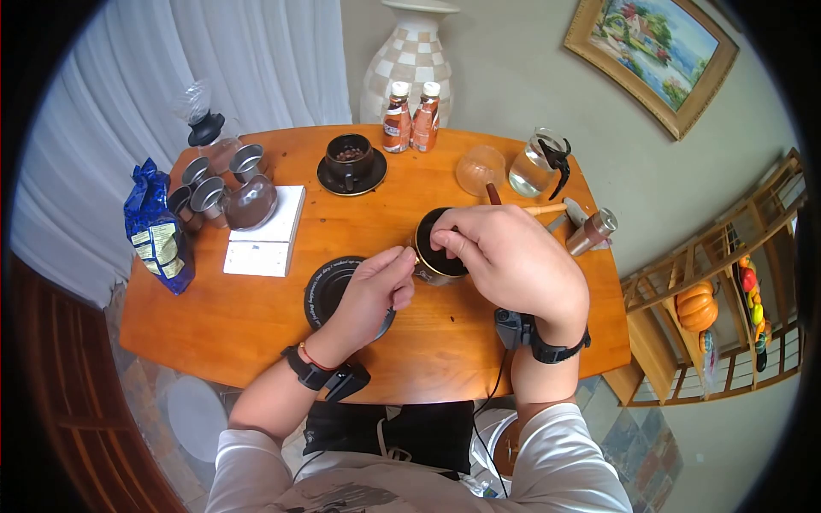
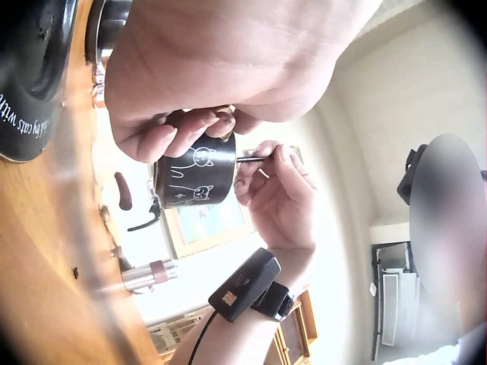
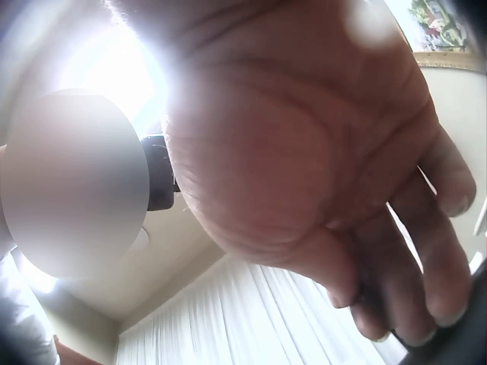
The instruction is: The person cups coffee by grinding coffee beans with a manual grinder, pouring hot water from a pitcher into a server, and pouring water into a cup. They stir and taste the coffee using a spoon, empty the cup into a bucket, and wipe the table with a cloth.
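Note:
A black mug (image 1: 438, 274) with white cat drawings is tilted over the table in front of me. My left hand (image 1: 376, 286) holds it by its handle, the fingers curled round it in the left wrist view. Over the mug's mouth, my right hand (image 1: 513, 261) pinches a thin dark rod (image 2: 253, 160) between thumb and fingers. The rod runs into the mug, and its lower end is hidden there. Only the palm and curled fingers of the right hand (image 3: 304, 167) fill the right wrist view. A black saucer (image 1: 318, 295) with white lettering lies under my left forearm side.
At the back stand a black cup (image 1: 351, 171) of beans on its saucer and two orange bottles (image 1: 396, 124). To the left are a blue bag (image 1: 158, 231), metal cups (image 1: 208, 195) and a white scale (image 1: 256, 256) bearing a glass server. A glass pitcher (image 1: 532, 171) stands right.

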A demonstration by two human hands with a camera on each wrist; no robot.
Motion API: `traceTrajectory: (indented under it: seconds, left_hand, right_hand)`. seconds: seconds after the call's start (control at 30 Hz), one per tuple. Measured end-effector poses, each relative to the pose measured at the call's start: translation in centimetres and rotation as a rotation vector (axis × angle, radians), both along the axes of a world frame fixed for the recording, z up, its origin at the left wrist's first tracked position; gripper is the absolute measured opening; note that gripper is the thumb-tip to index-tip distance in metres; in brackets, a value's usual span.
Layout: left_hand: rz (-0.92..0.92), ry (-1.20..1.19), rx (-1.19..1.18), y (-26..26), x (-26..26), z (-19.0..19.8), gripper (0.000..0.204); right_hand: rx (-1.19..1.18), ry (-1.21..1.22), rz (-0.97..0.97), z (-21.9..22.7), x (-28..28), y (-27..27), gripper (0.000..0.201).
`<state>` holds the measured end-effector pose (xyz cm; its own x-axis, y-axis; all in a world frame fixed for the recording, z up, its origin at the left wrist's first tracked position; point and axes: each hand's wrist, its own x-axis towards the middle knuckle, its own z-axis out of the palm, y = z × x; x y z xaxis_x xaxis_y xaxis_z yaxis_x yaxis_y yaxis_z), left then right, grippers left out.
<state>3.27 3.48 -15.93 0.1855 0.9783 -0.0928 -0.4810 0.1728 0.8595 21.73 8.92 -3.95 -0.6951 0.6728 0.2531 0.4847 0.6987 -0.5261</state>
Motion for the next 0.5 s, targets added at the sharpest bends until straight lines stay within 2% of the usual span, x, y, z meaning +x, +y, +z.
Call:
traceTrajectory:
  seconds: [0.1,0.2,0.33,0.5]
  left_hand:
    - [0.003,-0.011,0.030,-0.1,-0.1,-0.1,0.029]
    - [0.025,-0.041,0.055,-0.1,-0.1,-0.2,0.030]
    - [0.059,-0.074,0.068,0.1,-0.2,-0.4,0.025]
    - [0.068,-0.097,0.117,0.2,-0.6,-1.1,0.023]
  right_hand:
    - [0.029,-0.083,-0.095,0.5,0.6,-0.2,0.021]
    - [0.089,-0.025,-0.194,0.6,1.2,0.2,0.020]
    - [0.149,0.103,-0.198,0.7,1.3,0.4,0.017]
    - [0.209,0.090,-0.202,0.2,0.8,0.6,0.017]
